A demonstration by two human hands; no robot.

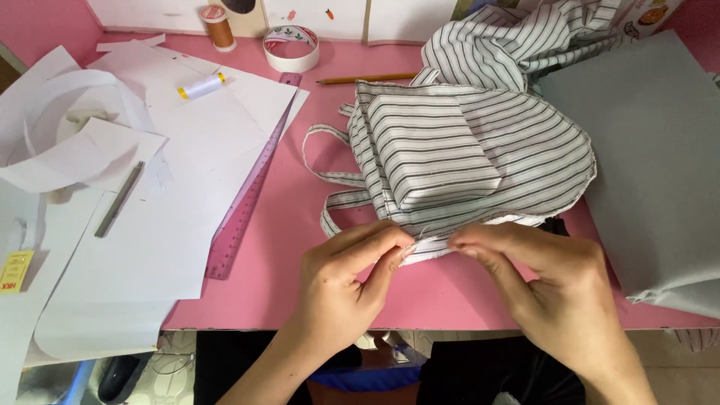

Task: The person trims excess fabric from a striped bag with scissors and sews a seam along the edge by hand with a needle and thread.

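Left hand: your left hand (341,281) was pinched shut, thumb and forefinger clamped on the near edge of the striped fabric piece (457,161).
Right hand: your right hand (547,281) was likewise closed on that same edge, fingertips almost meeting those of the left, with a short stretch of hem between them.
Striped fabric piece: it lay flat on the pink table (292,225), a folded white cloth with dark stripes and a smaller rectangular flap resting on top (a pocket or a flap, I cannot tell which).
Straps: narrow striped straps (322,172) looped out from the piece's left side, lying loose on the table.
Left of the piece: a translucent purple ruler (247,195) ran diagonally, and beyond it sheets of white paper pattern (150,247) with a grey pen-like tool (118,199) on them.
Behind the piece: more bunched striped cloth (517,37), a pencil (367,78), a roll of tape (291,47), a brown thread spool (218,26) and a white thread spool (201,86).
Right of the piece: a sheet of plain grey fabric (652,165), touching its edge.
Step in hand: you seemed to be folding or working the raw near edge between your fingertips.
Next move: it would have called for steady tension from both pinches, keeping the fold even along the stripes.
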